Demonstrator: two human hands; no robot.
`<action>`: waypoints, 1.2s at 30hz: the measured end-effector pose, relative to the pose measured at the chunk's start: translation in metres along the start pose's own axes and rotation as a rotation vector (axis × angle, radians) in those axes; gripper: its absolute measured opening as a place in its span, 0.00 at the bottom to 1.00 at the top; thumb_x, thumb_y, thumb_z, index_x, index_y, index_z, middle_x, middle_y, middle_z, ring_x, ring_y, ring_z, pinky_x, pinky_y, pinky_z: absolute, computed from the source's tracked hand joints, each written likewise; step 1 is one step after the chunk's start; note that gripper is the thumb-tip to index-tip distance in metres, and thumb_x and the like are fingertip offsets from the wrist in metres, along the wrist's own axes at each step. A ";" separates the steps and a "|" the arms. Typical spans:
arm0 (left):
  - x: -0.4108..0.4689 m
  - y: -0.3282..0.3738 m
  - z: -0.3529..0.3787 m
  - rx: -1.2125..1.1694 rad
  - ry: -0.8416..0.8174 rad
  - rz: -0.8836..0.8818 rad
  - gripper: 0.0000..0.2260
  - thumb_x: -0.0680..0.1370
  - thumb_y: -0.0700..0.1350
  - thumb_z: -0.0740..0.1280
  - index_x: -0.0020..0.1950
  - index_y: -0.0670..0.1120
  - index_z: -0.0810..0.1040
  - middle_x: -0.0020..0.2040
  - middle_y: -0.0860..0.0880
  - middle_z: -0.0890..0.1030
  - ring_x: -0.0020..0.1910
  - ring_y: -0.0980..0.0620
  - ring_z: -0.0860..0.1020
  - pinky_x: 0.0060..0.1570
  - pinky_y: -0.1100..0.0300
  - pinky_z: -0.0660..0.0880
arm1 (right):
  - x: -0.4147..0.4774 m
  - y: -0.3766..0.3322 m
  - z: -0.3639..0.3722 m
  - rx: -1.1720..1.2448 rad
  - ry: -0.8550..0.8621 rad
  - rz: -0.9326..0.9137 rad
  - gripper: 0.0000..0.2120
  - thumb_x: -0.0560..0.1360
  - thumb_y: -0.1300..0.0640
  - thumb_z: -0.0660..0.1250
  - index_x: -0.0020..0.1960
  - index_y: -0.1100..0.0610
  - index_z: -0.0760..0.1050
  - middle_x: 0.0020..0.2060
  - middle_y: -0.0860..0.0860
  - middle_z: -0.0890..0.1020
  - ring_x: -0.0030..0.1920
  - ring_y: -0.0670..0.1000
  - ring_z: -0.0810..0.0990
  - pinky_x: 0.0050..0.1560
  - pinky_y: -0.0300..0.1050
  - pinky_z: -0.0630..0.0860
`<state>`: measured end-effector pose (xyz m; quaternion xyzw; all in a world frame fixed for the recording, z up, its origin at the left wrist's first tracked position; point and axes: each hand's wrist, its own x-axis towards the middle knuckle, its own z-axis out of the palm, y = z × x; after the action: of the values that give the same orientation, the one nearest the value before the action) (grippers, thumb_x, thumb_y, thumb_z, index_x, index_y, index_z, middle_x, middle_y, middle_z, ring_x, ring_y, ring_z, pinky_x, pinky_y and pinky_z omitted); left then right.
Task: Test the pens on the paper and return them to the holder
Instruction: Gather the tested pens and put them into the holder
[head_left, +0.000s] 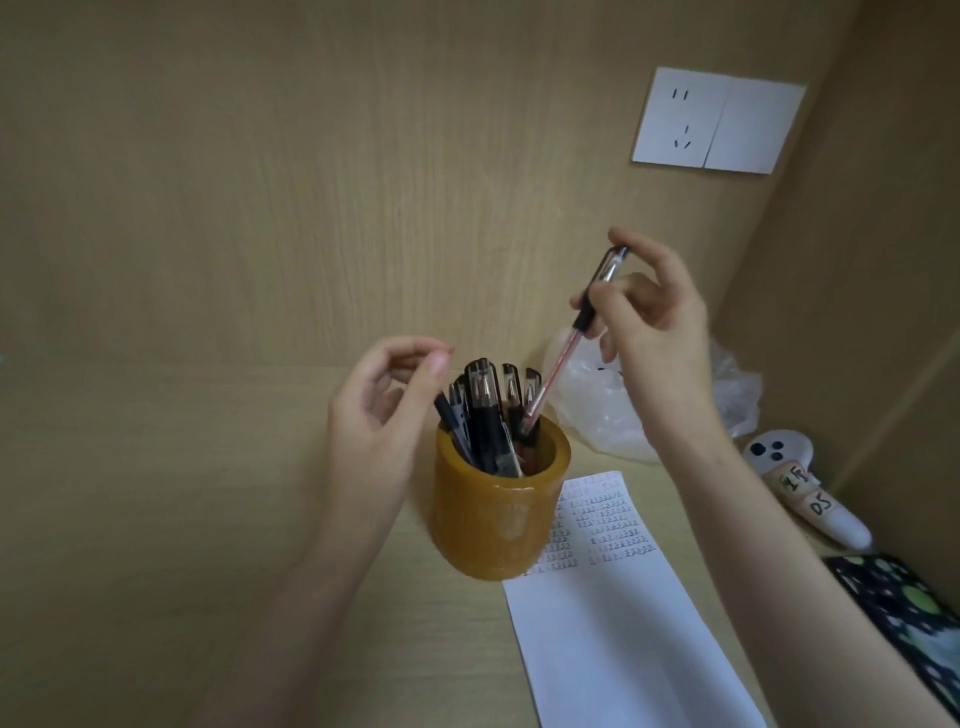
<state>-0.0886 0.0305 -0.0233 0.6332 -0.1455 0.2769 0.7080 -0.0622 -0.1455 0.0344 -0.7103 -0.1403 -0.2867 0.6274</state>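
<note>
My right hand (654, 332) pinches a pen (563, 353), its low end at the mouth of the cup (493, 519). My left hand (379, 421) hangs beside the cup, fingers loosely bent, holding nothing.

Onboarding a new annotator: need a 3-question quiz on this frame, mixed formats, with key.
1. True or false: the left hand is gripping something.
2. The right hand pinches a pen. Where is its lower end?
A) resting on the white controller
B) at the mouth of the holder, among the other pens
C) flat on the desk
3. Fill in: the scribbles on the paper sit at its end nearest the ____.
Key: 1 false, it holds nothing. 2 B. 3 holder.
</note>
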 end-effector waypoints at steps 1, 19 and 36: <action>0.001 0.000 -0.001 0.072 0.020 0.053 0.05 0.75 0.45 0.67 0.50 0.48 0.78 0.44 0.55 0.79 0.43 0.60 0.75 0.43 0.66 0.71 | -0.002 0.005 -0.001 -0.063 -0.014 -0.010 0.19 0.77 0.66 0.62 0.66 0.56 0.70 0.37 0.55 0.81 0.33 0.40 0.77 0.37 0.31 0.72; 0.003 -0.017 0.011 0.495 -0.324 0.185 0.24 0.78 0.49 0.63 0.73 0.58 0.60 0.71 0.59 0.64 0.72 0.65 0.57 0.68 0.73 0.55 | -0.040 0.042 0.001 -0.251 -0.529 0.003 0.20 0.82 0.56 0.55 0.74 0.51 0.63 0.72 0.43 0.66 0.71 0.34 0.61 0.71 0.32 0.57; 0.001 -0.019 0.006 0.872 -0.395 0.311 0.23 0.77 0.50 0.55 0.73 0.50 0.63 0.72 0.57 0.64 0.72 0.63 0.57 0.73 0.56 0.53 | -0.042 0.047 0.001 -0.238 -0.528 0.084 0.22 0.80 0.51 0.59 0.74 0.49 0.63 0.72 0.41 0.65 0.72 0.36 0.59 0.74 0.48 0.58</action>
<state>-0.0760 0.0236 -0.0372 0.8812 -0.2403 0.2889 0.2869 -0.0691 -0.1458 -0.0282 -0.8340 -0.2346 -0.0801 0.4930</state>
